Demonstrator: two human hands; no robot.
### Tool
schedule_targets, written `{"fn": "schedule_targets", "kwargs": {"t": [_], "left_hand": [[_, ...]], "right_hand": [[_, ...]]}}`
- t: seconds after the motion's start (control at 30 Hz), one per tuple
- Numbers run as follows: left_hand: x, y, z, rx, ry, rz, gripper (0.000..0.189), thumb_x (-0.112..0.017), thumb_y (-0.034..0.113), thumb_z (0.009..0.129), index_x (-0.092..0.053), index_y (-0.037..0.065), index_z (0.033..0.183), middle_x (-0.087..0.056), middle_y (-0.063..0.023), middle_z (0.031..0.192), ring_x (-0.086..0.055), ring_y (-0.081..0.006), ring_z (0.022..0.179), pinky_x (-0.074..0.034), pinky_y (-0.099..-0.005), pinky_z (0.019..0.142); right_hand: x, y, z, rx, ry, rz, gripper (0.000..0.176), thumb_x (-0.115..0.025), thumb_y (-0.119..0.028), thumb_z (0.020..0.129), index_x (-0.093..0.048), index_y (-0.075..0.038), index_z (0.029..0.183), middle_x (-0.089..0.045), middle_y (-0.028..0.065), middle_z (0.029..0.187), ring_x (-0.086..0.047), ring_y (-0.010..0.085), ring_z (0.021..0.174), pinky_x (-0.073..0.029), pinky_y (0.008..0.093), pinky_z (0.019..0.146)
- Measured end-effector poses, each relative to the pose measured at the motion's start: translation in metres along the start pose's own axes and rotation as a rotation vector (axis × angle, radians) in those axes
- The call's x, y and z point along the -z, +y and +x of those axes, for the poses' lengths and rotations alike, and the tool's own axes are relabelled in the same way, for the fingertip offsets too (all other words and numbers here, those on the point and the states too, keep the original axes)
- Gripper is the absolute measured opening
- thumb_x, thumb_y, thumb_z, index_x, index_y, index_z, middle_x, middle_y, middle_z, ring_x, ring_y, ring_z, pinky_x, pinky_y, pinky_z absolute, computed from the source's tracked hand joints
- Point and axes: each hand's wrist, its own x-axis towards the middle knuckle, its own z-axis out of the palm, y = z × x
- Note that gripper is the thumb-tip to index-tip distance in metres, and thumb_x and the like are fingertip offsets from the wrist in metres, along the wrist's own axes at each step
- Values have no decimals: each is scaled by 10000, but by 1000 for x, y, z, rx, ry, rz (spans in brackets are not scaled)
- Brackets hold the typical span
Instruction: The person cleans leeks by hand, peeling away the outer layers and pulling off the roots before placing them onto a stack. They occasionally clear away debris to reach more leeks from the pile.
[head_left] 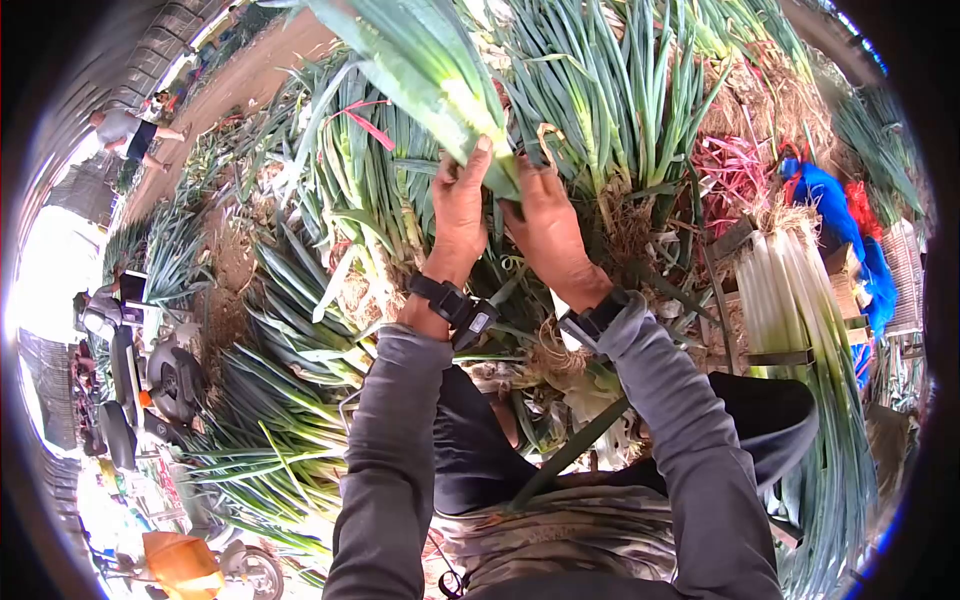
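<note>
Left hand (460, 205) is clamped on the leek stalk (430, 70), thumb up along it. Right hand (548, 235) sits just beside it, closed on the same stalk, fingertips hidden behind leaves. Stalk is held up at centre-top, its tip cut off by the frame edge. Leek piles (290, 420) lie all around, tangled and hard to separate. Trimmed white bundle (790, 290) at right, far end blurred. Blue cloth (835, 205) partly covered. Black wrist device (470, 315), markings too small to read.
</note>
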Motion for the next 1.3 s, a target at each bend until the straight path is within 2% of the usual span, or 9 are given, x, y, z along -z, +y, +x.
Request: {"fn": "schedule_targets", "kwargs": {"t": [0.17,0.2,0.3,0.37,0.5,0.53,0.67,0.93,1.3], "left_hand": [[-17,0,-3,-60,-104,34,659,-617,486,998,-454,68,1481,-527,-71,1411,-508,-172,1286,-402,-393,1053],[-14,2,1,-36,-45,12,683,-605,495,1002,-419,78,1510,-505,-81,1436,-512,-188,1289,-400,-412,1055],[-12,15,6,-7,202,-126,850,-592,508,1001,-78,248,1626,-291,-145,1567,-532,-306,1261,-439,-530,1041],[11,19,22,-42,321,-171,881,-593,532,992,-14,318,1621,-290,-171,1557,-552,-320,1220,-448,-546,1044],[23,-8,22,478,-88,-100,852,-636,573,954,-290,92,1567,-499,-194,1406,-596,-328,1148,-465,-517,1020],[-2,-8,9,415,-169,-160,675,-670,477,967,-480,33,1438,-630,-131,1262,-612,-276,1135,-487,-451,999],[2,-28,12,282,-179,-303,356,-658,223,1005,-596,56,1313,-670,-43,1227,-633,-191,1101,-514,-359,959],[-7,-23,16,205,-163,-274,407,-718,231,963,-552,83,1303,-648,-64,1201,-627,-211,1099,-528,-404,954],[-17,-16,11,95,-181,-220,446,-758,74,905,-532,99,1289,-632,-55,1244,-597,-196,1164,-491,-401,1007]], "right_hand": [[13,12,1,-223,34,395,484,-708,-160,906,-568,71,1307,-649,257,1172,-664,383,1063,-523,393,938],[15,10,2,-287,42,482,465,-726,-176,902,-601,77,1271,-687,232,1132,-683,262,1042,-518,342,923],[36,13,-1,-385,-61,615,445,-753,-191,892,-636,65,1236,-712,153,1029,-637,159,976,-507,307,896],[43,19,-8,-479,-90,775,342,-733,-181,928,-680,27,1195,-706,40,958,-575,72,877,-495,244,797],[56,18,-13,-680,-210,1185,290,-731,-167,953,-694,11,1179,-699,-1,982,-572,32,827,-488,215,713],[56,17,-12,-698,-220,1230,304,-742,-171,947,-692,16,1181,-699,4,985,-586,44,833,-497,223,720],[48,27,-2,-573,-313,1035,357,-781,-161,915,-684,45,1189,-710,44,1014,-636,95,874,-519,242,751],[47,36,5,-611,-275,963,314,-856,-131,837,-695,39,1046,-703,48,948,-628,99,858,-521,264,784],[55,19,-13,-514,-215,1253,131,-731,2,918,-682,-45,1031,-700,24,1042,-629,85,966,-503,258,888]]}}
